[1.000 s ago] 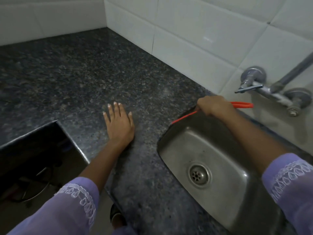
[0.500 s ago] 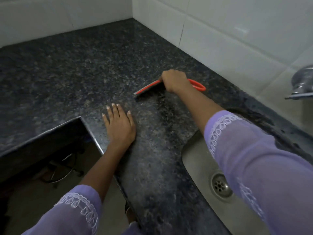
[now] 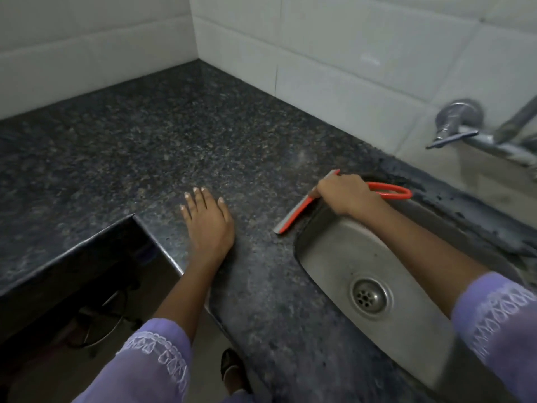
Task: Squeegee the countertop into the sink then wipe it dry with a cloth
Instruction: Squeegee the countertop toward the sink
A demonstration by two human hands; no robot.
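The right hand [image 3: 343, 194], at centre right of the frame, grips the squeegee [image 3: 293, 217] with fingers curled round its handle. The red loop of the handle sticks out to the right of the hand. The blade runs from the hand down and left, lying on the bench [image 3: 162, 146] along the upper left rim of the sink [image 3: 334, 251]. The right forearm crosses over the steel basin, whose drain [image 3: 370, 296] shows at lower right.

The left hand [image 3: 207, 225] lies flat on the bench at centre frame, fingers straight and close together, holding nothing, near the corner of a dark cut-out in the bench at lower left. A tap [image 3: 462, 123] is fixed to the white tiled wall [image 3: 334, 53] at upper right.
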